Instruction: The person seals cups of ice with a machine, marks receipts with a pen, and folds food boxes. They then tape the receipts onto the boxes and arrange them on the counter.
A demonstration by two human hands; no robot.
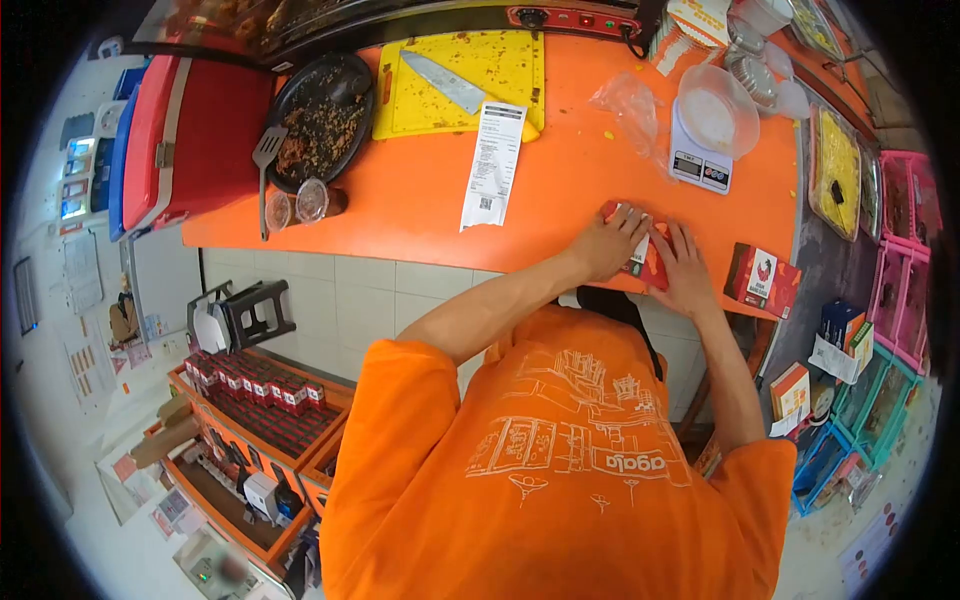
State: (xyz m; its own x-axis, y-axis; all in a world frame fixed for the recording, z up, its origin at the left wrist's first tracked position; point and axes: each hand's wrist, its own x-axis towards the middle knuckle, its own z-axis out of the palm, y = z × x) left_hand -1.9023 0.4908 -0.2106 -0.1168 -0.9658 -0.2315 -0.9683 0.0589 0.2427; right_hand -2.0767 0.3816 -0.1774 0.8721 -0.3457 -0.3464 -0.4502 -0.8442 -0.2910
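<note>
Near the front edge of the orange table, a red cardboard box point(652, 268) with a white label lies between both hands. My left hand point(608, 243) rests over its left and upper side, fingers bent onto the top. Against the right side presses my right hand point(686, 272), fingers curved over the edge, so much of the box is covered. A second red box point(763, 280), with a dark figure on its white label, lies just right of my right hand. Above the hands stands a white kitchen scale point(700, 170) carrying a clear plastic container point(718, 112).
A long receipt point(494, 165) lies by a yellow cutting board point(440, 110) with a knife point(445, 82). Further left are a black pan point(352, 90) of crumbs, a spatula point(267, 150), two small cups point(318, 200) and a red cooler point(205, 140). A crumpled plastic bag point(630, 105) lies near the scale.
</note>
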